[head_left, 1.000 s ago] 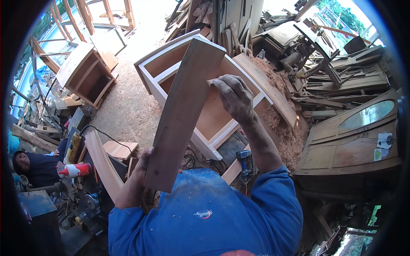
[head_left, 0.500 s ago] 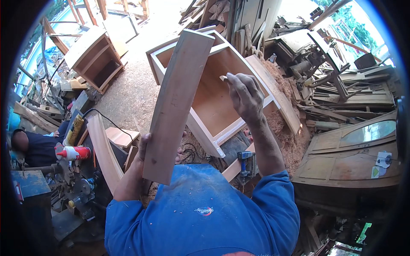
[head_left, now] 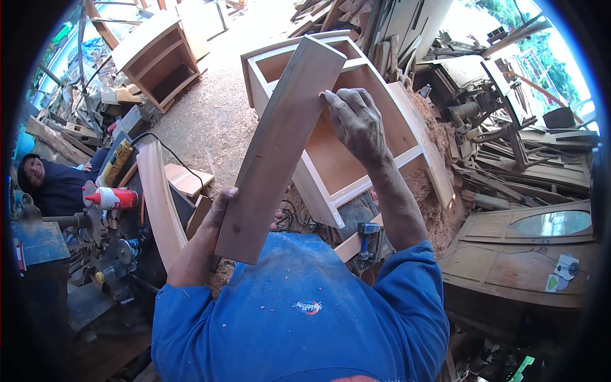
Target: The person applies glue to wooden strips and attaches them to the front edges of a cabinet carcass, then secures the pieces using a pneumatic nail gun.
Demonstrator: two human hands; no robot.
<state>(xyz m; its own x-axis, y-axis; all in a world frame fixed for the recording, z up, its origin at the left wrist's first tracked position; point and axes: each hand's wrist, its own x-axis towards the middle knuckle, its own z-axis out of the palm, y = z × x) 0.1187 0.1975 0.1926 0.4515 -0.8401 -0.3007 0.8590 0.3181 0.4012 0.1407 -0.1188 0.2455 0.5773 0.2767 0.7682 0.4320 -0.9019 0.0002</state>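
Note:
A long wooden board (head_left: 280,149), slightly curved along one side, slants up in front of my chest. My left hand (head_left: 223,207) is closed around its lower part, with the thumb on the near face and other fingertips showing past the far edge. My right hand (head_left: 358,121) is pinched at the board's upper right edge. A small pale stick is in its fingertips, mostly hidden now; its kind is too small to make out. Behind the board stands an open wooden cabinet frame (head_left: 407,158) with pale rails and several compartments.
A curved board (head_left: 160,204) leans at the left, near a red-and-white bottle (head_left: 114,198) and a yellow tool (head_left: 117,164). A blue-and-black power tool (head_left: 367,239) stands below my right forearm. Another cabinet (head_left: 159,60) is at far left. A person (head_left: 60,181) sits at left.
My right hand has moved up and inward, bringing its fingertips to the board's upper right edge. The board stays in my left hand. The view has shifted slightly.

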